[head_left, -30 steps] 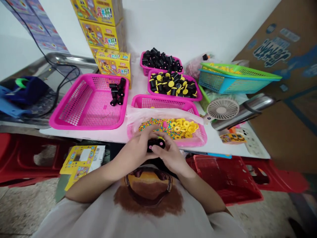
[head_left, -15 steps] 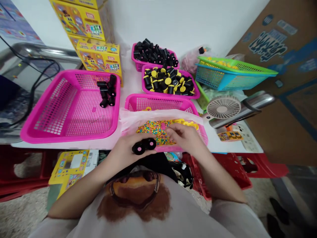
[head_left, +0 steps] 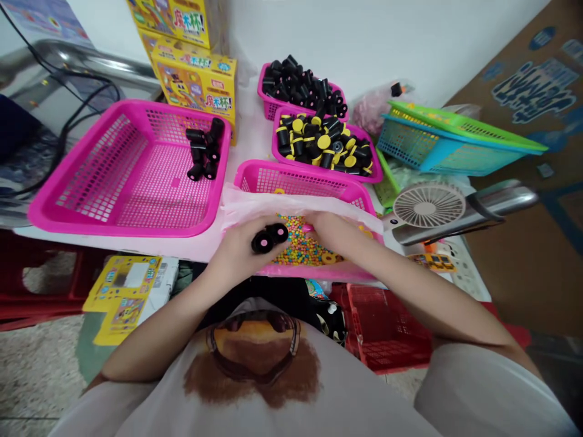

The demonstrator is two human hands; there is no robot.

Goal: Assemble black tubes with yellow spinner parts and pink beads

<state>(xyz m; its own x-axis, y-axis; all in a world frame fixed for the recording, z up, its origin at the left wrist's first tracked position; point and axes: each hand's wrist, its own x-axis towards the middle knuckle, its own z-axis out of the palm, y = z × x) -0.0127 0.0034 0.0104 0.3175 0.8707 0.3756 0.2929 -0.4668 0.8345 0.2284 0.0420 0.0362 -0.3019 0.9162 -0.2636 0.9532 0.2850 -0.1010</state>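
In my left hand (head_left: 241,246) are two small black cylinders (head_left: 263,243), side by side, each with a pink dot on the end facing me. My right hand (head_left: 327,229) is down at the colourful beads (head_left: 298,243), its fingers closed at a small pink piece (head_left: 308,228) whose full shape is hidden. The beads lie in a lined pink basket (head_left: 371,203) right in front of me. Yellow ring-shaped pieces (head_left: 328,258) rest among the beads. To the left, a larger pink basket (head_left: 122,227) holds several black cylinders (head_left: 204,149) in its right corner.
Behind the beads stand a basket of yellow-capped black cylinders (head_left: 323,142) and another of black cylinders (head_left: 296,85). Yellow boxes (head_left: 195,79) are stacked at the back left. A small fan (head_left: 428,206), metal tube (head_left: 505,197) and blue basket (head_left: 432,149) stand to the right.
My right hand has moved down into the bead basket and closed at the pink piece lying there. My left hand keeps the two black cylinders. The camera view has shifted somewhat.
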